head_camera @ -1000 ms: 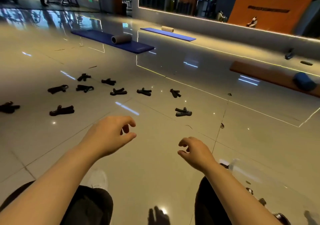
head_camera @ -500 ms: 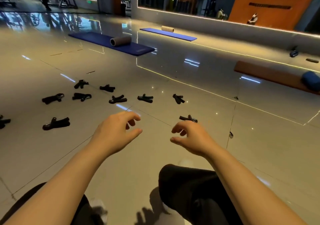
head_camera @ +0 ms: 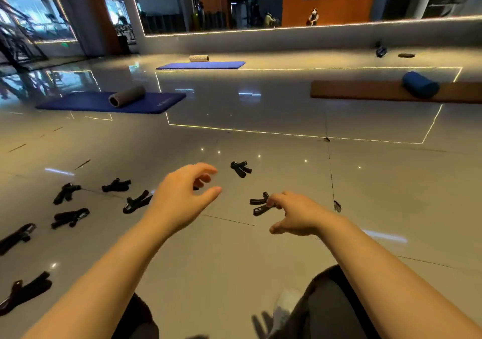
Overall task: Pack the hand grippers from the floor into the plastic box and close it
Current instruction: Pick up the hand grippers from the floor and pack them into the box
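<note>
Several black hand grippers lie scattered on the glossy tiled floor. The nearest one lies just past the fingertips of my right hand, which reaches toward it with loosely curled fingers and holds nothing. Another hand gripper lies farther back. My left hand hovers above the floor, fingers relaxed and empty, partly hiding a gripper behind it. More grippers lie to the left. The plastic box is out of view.
Two blue mats with foam rollers lie farther back. A brown mat with a blue roller lies at the right. My dark-trousered knees and a white shoe are at the bottom.
The view has swung left and moved forward toward the grippers. My right hand has extended out to the nearest gripper. The clear box seen at lower right a second ago has left the view.
</note>
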